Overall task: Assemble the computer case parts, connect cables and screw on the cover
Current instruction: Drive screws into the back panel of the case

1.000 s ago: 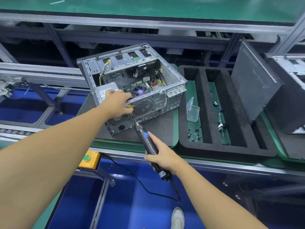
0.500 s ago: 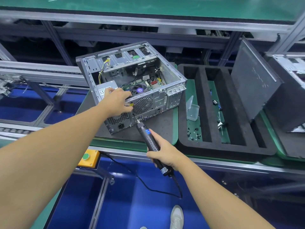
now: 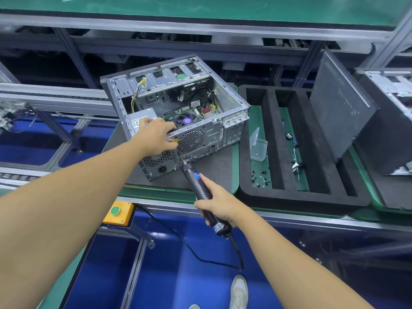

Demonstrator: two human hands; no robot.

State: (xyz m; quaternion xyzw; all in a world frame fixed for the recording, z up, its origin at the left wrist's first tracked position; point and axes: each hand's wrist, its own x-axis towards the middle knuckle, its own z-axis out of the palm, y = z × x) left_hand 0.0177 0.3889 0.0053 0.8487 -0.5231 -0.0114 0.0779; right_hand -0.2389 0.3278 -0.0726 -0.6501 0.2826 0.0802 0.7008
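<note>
While the grey metal computer case [image 3: 228, 101] lies open-side up on a dark mat [image 3: 214, 171] on the green surface [image 3: 178, 194], the left hand [image 3: 156, 136] grips the top edge of its rear panel, fingers [image 3: 166, 126] curled over the rim beside the round fan grille. The right hand [image 3: 219, 205] holds a black electric screwdriver with a blue label [image 3: 198, 182], fingers wrapped round its barrel, with the tip against the rear panel just below the grille. A dark grey cover panel [image 3: 338, 103] leans in the black foam tray [image 3: 301, 198] to the right, well apart from the case.
</note>
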